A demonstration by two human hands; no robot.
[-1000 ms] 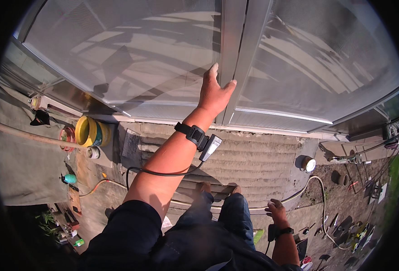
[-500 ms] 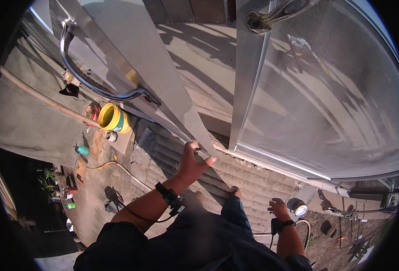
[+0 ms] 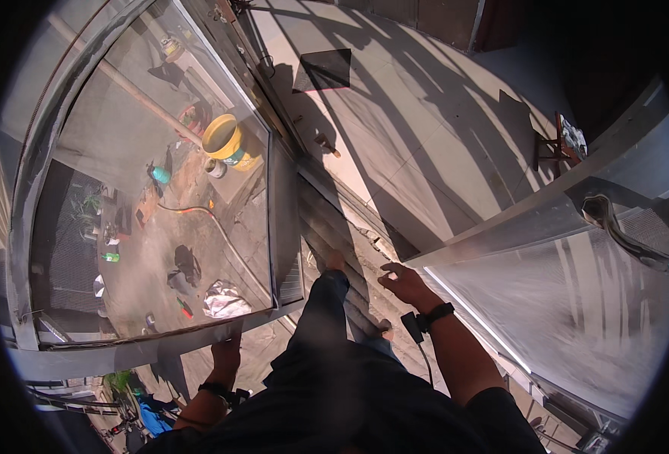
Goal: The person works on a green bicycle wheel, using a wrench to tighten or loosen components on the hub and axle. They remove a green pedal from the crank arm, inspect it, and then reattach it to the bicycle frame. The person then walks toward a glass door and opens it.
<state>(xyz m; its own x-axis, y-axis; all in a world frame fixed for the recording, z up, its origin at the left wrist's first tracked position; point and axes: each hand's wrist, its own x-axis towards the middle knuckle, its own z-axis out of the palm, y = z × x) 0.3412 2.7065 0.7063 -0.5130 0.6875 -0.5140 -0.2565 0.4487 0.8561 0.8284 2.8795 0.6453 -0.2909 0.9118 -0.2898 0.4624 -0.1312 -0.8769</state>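
A metal-framed mesh door (image 3: 141,189) stands swung out on my left, and the yard shows through its mesh. My left hand (image 3: 227,354) is at the lower frame rail (image 3: 152,344) of this door; its fingers are in shadow and partly hidden. On the right, my right hand (image 3: 408,287) is held above the doorway sill with fingers loosely bent and apart, nothing in them. Beside it is the second mesh door (image 3: 561,310), with a curved metal handle (image 3: 614,227). One of my feet (image 3: 334,261) is forward on the ridged step, the other (image 3: 384,327) farther back.
Beyond the doorway lies a tiled floor (image 3: 417,151) with striped shadows, a dark flat mat (image 3: 325,69), a brush (image 3: 327,145) and a small stool (image 3: 558,147). Through the left mesh show a yellow bucket (image 3: 223,136), a hose (image 3: 224,238) and a white cloth (image 3: 227,300).
The left door has swung open toward my left side, widening the doorway. My left hand has come down and left; my right hand has risen toward the sill. The view has turned.
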